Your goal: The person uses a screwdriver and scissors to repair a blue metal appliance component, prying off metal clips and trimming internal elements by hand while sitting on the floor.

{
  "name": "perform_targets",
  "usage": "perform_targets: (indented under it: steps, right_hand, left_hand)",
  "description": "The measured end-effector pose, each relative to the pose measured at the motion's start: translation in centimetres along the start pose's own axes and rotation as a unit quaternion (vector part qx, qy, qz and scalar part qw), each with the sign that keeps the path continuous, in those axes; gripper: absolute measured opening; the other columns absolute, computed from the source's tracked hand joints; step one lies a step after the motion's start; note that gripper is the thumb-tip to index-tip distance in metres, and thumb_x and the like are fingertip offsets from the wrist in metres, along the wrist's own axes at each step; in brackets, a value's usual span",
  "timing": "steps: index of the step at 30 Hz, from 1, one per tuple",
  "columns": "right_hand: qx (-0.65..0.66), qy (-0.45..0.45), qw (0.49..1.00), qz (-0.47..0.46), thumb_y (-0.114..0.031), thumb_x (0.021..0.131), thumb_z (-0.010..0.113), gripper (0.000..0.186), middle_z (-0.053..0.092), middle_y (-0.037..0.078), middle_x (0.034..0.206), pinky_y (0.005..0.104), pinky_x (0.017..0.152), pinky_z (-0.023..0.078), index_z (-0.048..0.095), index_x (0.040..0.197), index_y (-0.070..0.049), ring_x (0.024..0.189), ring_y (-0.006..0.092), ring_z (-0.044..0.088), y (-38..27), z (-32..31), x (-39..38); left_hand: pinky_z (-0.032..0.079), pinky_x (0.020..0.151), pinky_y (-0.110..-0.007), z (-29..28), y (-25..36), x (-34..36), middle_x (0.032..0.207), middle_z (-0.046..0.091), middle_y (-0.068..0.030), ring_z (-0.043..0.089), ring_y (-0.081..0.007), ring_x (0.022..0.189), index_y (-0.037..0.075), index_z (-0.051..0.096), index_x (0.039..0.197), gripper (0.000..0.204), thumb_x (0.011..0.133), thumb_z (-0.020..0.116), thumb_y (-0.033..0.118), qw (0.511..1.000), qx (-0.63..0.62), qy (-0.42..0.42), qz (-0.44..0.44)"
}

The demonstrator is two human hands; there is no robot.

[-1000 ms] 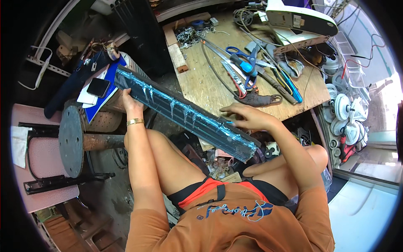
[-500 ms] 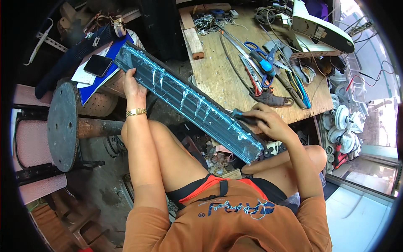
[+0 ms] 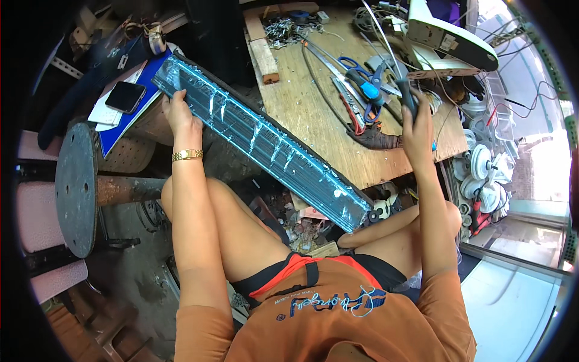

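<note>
A long dark ridged panel (image 3: 265, 143) lies slantwise across my lap, from upper left to lower right, with torn shiny clear film along it. My left hand (image 3: 182, 114) grips its upper left end, thumb on top and the other fingers hidden beneath. Raised over the right side of the workbench, my right hand (image 3: 418, 130) is closed around the dark handle of a tool with a long thin metal shaft or blade (image 3: 386, 39) pointing away from me. This hand is apart from the panel. Blue-handled scissors (image 3: 375, 81) and a red-handled cutting tool (image 3: 351, 108) lie to its left.
The wooden workbench (image 3: 289, 108) carries wood blocks (image 3: 264, 60), a pile of small metal parts (image 3: 286, 33) and a white device (image 3: 452, 42). At left are a round metal stool (image 3: 75, 193) and a phone (image 3: 125, 97) on papers. White spools (image 3: 481, 163) stand at right.
My right hand has lifted off the panel's lower right part and moved up and right over the workbench. My left hand still grips the panel. The whole view has shifted slightly.
</note>
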State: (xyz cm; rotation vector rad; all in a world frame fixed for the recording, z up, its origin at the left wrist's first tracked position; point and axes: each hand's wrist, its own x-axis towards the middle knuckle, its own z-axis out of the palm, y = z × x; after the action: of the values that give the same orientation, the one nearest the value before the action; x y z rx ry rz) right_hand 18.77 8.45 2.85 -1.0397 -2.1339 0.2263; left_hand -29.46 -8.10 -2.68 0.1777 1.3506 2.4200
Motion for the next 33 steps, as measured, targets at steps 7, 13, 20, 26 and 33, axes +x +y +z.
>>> perform_targets:
  steps: [7, 13, 20, 26, 33]
  right_hand:
    - [-0.379, 0.007, 0.925, 0.014, -0.022, 0.095, 0.07, 0.036, 0.061, 0.016, 0.136, 0.0532, 0.093, 0.048, 0.07, 0.13, -0.018, 0.118, 0.037, 0.059, 2.4, 3.3, 5.5]
    - [-0.24, -0.135, 0.952, -0.133, -0.017, 0.088, 0.067, 0.013, 0.075, 0.011, 0.094, 0.0447, 0.078, 0.053, 0.075, 0.089, -0.007, 0.088, 0.0276, 0.07, -2.0, 8.6, 6.2]
    - [-0.389, -0.081, 0.896, -0.2, -0.017, 0.088, 0.065, 0.016, 0.071, 0.004, 0.089, 0.0492, 0.084, 0.037, 0.079, 0.085, -0.011, 0.097, 0.0254, 0.06, -2.3, 12.0, 3.2]
    - [-0.346, -0.11, 0.915, -0.175, -0.017, 0.087, 0.065, 0.014, 0.075, 0.004, 0.095, 0.0514, 0.087, 0.038, 0.079, 0.088, -0.011, 0.1, 0.0259, 0.063, -2.4, 12.1, 3.9]
    - [0.007, -0.067, 0.998, -0.011, -0.016, 0.101, 0.058, 0.021, 0.074, 0.015, 0.1, 0.0525, 0.085, 0.046, 0.071, 0.115, -0.007, 0.102, 0.0343, 0.07, -4.5, 10.2, 5.0]
  left_hand:
    - [0.055, 0.101, -0.04, 8.5, -4.6, 0.8, 0.133, 0.065, -0.0164, 0.067, -0.0265, 0.116, -0.003, 0.038, 0.154, 0.069, 0.089, 0.059, -0.014, 0.999, 0.022, -0.019, 0.014]
    - [0.056, 0.098, -0.041, 12.6, -7.6, 1.9, 0.129, 0.064, -0.0203, 0.068, -0.029, 0.11, -0.002, 0.032, 0.159, 0.08, 0.087, 0.065, -0.014, 0.998, 0.015, -0.008, -0.058]
    - [0.056, 0.096, -0.04, 15.8, -9.1, 4.6, 0.131, 0.064, -0.0217, 0.068, -0.0287, 0.11, -0.006, 0.035, 0.158, 0.078, 0.088, 0.068, -0.012, 0.996, 0.065, -0.045, -0.046]
    - [0.048, 0.109, -0.039, 12.4, -9.1, 4.6, 0.143, 0.059, -0.025, 0.064, -0.0295, 0.12, -0.007, 0.009, 0.166, 0.104, 0.09, 0.078, 0.006, 0.969, 0.196, -0.144, -0.041]
    - [0.055, 0.08, -0.032, 8.1, -8.8, -0.5, 0.119, 0.069, -0.0119, 0.069, -0.0196, 0.097, -0.005, 0.045, 0.145, 0.063, 0.096, 0.077, 0.02, 0.957, 0.156, -0.209, -0.126]
